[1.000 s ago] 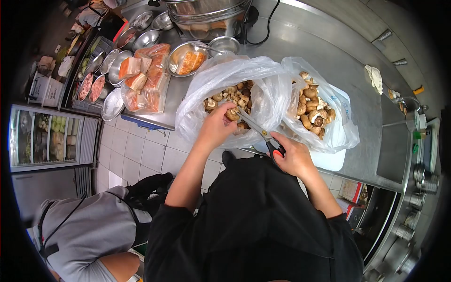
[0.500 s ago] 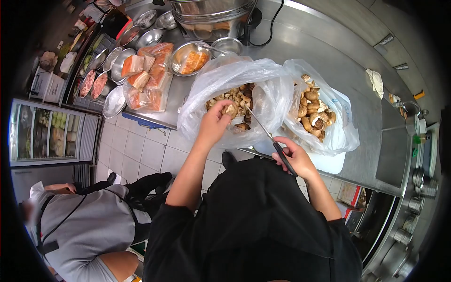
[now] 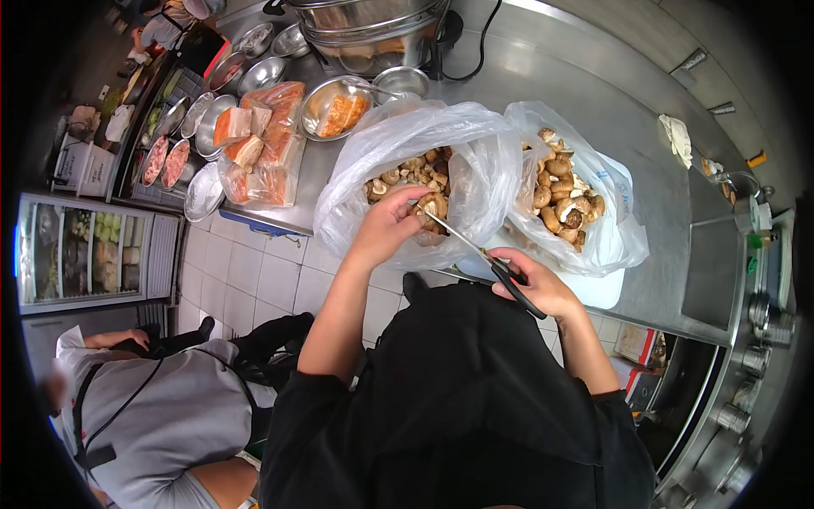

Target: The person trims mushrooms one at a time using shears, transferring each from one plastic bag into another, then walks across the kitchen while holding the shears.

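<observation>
My left hand [image 3: 383, 231] pinches a brown mushroom [image 3: 436, 205], its pale underside partly turned up, over the near side of an open clear plastic bag [image 3: 339, 191]. Inside that bag lie many mushrooms and stem pieces [image 3: 411, 172]. In my right hand [image 3: 544, 290] are black-handled scissors [image 3: 465, 240], gripped by the handles. Their blades point up and left, with the tips at the mushroom's underside. Just right of them, a second plastic bag [image 3: 626, 242] holds whole brown mushrooms [image 3: 561, 182].
A white board [image 3: 602, 293] lies under the right bag on the steel counter [image 3: 585, 68]. To the left are bagged orange-and-white slabs [image 3: 275, 161] and metal bowls [image 3: 261, 76]. A steamer-like pot [image 3: 369, 42] stands at the back. A person in grey [image 3: 170, 407] is at lower left.
My left hand has brought the mushroom slightly right and down toward me, its underside now showing. The scissor tips have swung left and down to meet it.
</observation>
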`<action>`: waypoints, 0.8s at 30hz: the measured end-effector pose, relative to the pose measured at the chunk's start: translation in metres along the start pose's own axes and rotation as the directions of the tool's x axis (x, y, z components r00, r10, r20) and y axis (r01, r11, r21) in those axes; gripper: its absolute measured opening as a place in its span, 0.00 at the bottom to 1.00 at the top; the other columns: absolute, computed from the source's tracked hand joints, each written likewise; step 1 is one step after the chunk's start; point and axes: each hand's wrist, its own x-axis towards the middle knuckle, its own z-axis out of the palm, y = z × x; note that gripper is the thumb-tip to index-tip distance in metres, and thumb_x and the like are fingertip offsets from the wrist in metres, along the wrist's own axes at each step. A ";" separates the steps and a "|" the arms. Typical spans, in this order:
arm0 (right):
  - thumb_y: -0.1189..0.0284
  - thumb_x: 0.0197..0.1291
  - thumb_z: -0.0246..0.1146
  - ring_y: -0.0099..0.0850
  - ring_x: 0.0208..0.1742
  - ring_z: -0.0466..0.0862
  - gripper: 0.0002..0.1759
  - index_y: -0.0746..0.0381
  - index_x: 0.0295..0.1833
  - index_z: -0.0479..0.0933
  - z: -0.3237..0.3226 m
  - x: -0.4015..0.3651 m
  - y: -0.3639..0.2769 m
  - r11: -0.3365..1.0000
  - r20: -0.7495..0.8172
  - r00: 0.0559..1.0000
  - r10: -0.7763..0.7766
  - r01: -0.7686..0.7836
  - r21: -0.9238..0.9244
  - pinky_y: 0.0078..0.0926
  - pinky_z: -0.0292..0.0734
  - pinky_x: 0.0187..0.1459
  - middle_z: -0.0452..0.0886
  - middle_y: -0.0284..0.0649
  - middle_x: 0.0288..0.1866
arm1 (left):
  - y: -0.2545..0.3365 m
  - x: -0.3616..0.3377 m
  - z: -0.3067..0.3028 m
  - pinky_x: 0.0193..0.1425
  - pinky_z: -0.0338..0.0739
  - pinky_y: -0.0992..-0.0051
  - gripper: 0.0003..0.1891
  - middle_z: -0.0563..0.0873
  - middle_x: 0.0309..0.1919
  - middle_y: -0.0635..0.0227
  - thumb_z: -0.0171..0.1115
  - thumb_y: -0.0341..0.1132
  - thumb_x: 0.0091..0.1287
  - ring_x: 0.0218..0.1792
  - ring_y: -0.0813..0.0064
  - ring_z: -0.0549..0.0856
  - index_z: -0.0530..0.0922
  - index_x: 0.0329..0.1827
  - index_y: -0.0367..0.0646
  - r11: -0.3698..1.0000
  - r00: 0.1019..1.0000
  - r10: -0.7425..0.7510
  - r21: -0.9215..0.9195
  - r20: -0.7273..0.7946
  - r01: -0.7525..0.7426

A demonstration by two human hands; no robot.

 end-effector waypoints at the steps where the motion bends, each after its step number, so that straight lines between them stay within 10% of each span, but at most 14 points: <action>1: 0.63 0.64 0.74 0.20 0.40 0.80 0.33 0.55 0.72 0.71 0.000 0.001 0.001 0.998 0.011 1.000 0.009 -0.009 0.058 0.20 0.74 0.45 0.83 0.29 0.39 | 0.001 0.000 -0.001 0.59 0.81 0.75 0.23 0.77 0.67 0.67 0.59 0.20 0.68 0.58 0.77 0.82 0.77 0.68 0.38 1.000 1.000 -0.001 0.001 -0.002 0.001; 7: 0.65 0.64 0.74 0.14 0.27 0.76 0.30 0.56 0.70 0.75 0.010 -0.005 -0.010 0.993 -0.018 0.995 0.094 -0.092 0.074 0.16 0.67 0.28 0.77 0.23 0.25 | 0.020 0.000 0.007 0.57 0.81 0.75 0.20 0.81 0.62 0.68 0.62 0.26 0.70 0.58 0.77 0.81 0.78 0.65 0.39 0.993 0.995 -0.080 0.080 -0.053 0.084; 13: 0.63 0.61 0.75 0.19 0.28 0.76 0.29 0.55 0.67 0.77 -0.010 -0.043 -0.038 0.997 -0.127 0.991 0.041 -0.049 -0.054 0.23 0.71 0.33 0.81 0.30 0.26 | 0.032 0.011 0.036 0.47 0.84 0.78 0.15 0.79 0.59 0.69 0.62 0.27 0.72 0.51 0.80 0.83 0.80 0.60 0.38 0.986 0.984 -0.107 0.109 -0.145 0.124; 15: 0.65 0.61 0.76 0.18 0.27 0.74 0.29 0.54 0.67 0.77 -0.032 -0.065 -0.035 0.976 -0.148 0.988 0.033 -0.064 -0.208 0.22 0.70 0.32 0.80 0.29 0.25 | 0.040 0.019 0.050 0.50 0.82 0.77 0.14 0.81 0.56 0.69 0.61 0.26 0.72 0.51 0.80 0.83 0.81 0.59 0.41 0.989 0.984 0.128 0.089 -0.127 -0.118; 24: 0.67 0.62 0.74 0.18 0.20 0.76 0.29 0.54 0.68 0.76 -0.071 -0.130 0.016 0.946 -0.658 0.694 0.293 -0.114 0.302 0.19 0.66 0.18 0.79 0.29 0.22 | 0.049 0.116 0.180 0.56 0.80 0.68 0.17 0.84 0.53 0.54 0.62 0.37 0.72 0.51 0.67 0.86 0.79 0.61 0.40 0.731 0.911 0.256 0.552 0.322 -0.401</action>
